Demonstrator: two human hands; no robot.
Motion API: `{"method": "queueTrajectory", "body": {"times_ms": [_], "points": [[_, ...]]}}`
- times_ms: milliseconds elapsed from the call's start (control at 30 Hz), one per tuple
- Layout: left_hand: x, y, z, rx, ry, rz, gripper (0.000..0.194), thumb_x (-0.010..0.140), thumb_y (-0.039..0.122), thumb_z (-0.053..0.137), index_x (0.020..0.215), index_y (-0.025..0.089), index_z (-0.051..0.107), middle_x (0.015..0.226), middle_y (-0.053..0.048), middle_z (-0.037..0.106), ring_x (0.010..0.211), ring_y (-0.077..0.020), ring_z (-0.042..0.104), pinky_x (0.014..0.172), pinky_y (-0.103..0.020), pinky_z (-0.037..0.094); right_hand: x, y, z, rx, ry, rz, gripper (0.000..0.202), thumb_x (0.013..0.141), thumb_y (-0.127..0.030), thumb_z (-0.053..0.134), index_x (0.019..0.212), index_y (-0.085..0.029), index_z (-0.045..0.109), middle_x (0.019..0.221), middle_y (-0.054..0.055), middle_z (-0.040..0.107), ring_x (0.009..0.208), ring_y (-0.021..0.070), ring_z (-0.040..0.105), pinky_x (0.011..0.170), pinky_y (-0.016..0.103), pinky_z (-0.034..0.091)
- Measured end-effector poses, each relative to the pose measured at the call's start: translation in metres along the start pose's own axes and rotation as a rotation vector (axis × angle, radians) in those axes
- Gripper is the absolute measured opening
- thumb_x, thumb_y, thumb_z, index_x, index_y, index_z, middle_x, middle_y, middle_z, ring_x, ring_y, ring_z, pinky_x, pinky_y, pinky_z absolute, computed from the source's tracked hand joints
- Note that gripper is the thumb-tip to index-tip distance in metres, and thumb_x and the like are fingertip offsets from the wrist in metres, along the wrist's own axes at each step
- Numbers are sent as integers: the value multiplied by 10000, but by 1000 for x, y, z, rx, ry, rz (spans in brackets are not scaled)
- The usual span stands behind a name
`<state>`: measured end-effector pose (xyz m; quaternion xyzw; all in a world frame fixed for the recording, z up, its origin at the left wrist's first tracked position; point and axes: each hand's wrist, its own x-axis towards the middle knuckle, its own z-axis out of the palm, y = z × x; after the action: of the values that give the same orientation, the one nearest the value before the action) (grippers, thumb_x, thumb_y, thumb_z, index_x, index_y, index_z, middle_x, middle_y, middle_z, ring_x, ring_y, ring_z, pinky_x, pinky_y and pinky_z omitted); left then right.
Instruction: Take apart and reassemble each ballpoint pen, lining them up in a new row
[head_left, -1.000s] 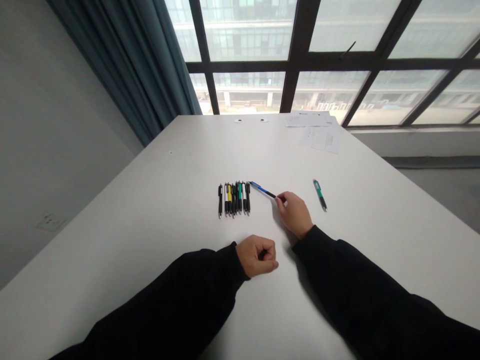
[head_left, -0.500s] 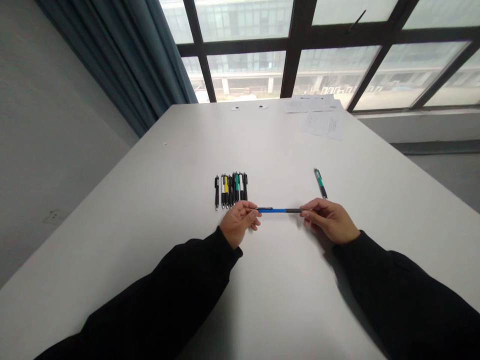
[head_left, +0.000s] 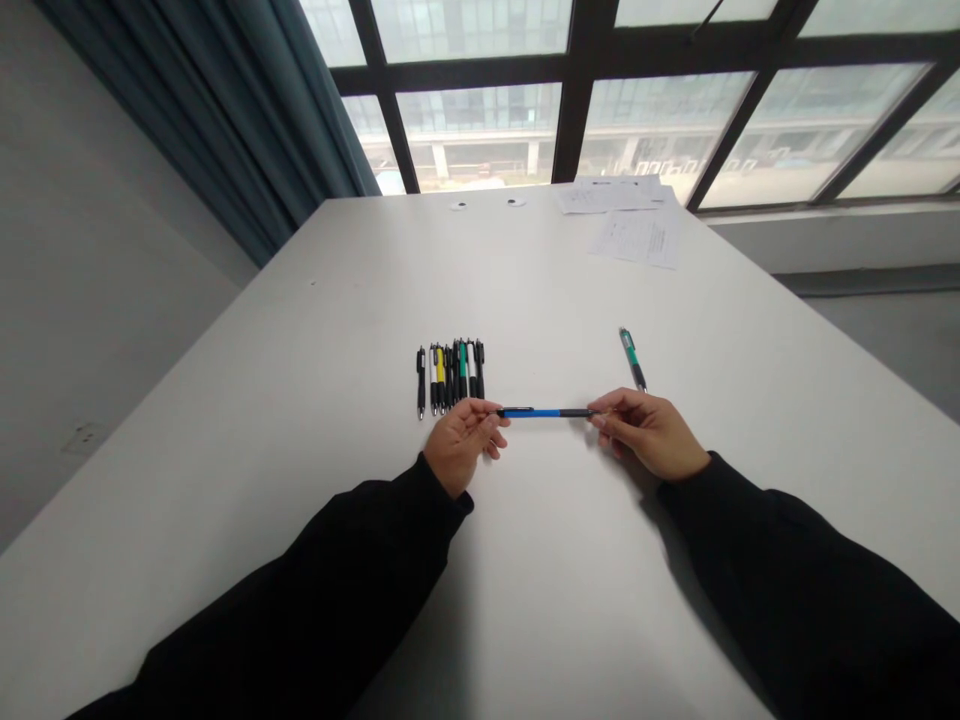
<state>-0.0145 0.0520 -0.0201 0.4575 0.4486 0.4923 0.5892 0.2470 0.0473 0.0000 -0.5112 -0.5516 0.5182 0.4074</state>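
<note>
Both hands hold a blue pen (head_left: 541, 413) level above the white table. My left hand (head_left: 459, 445) pinches its clip end between thumb and fingers. At the dark grip end, my right hand (head_left: 651, 435) pinches the tip. Just beyond my left hand lies a row of several pens, among them a yellow pen (head_left: 440, 366), a green pen (head_left: 463, 360) and a black pen (head_left: 421, 383) slightly apart at the left end. My left fingers hide the lower ends of some of them. A single green pen (head_left: 631, 357) lies tilted beyond my right hand.
The white table (head_left: 360, 270) reaches back to a window. Some paper sheets (head_left: 634, 238) lie at its far right corner. Two small oval fittings (head_left: 516, 202) show near the far edge. A blue curtain (head_left: 247, 110) hangs at the left.
The view has shifted slightly, so everything sits a little further left and higher. Both hands keep their pinch on the blue pen, which has hardly moved relative to the table.
</note>
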Motion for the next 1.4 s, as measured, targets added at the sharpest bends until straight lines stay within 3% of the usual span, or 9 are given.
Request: {"method": "queueTrajectory", "body": {"times_ms": [533,667,933,1400], "points": [[-1,4,5,44,93,-11,374,719,440,738,840,130,567,634,6,616,459,-88,553,394,-194,422,0,3,-2,1,-11,24,322,751,-422,731,879,-136,659,560,0,596,437,99,498,409,230,404],[-2,4,3,49,70,-17,371,735,469,722,791,143,554,588,22,592,455,-91,553,400,-193,432,0,2,-2,27,-14,36,311,765,-441,720,815,-143,650,585,13,602,460,101,505,414,228,410],[-4,3,-1,111,-32,-57,379,817,512,630,706,171,504,499,47,540,370,-66,460,344,-168,335,0,1,-2,82,-30,54,362,781,-496,695,698,-154,608,627,32,617,484,106,523,427,229,408],[-8,13,5,205,0,-98,465,825,574,568,619,169,474,400,81,403,298,-31,319,298,-144,219,-1,3,-3,-63,-46,53,439,857,-559,567,666,-164,558,549,-22,509,428,81,431,419,225,323]]}}
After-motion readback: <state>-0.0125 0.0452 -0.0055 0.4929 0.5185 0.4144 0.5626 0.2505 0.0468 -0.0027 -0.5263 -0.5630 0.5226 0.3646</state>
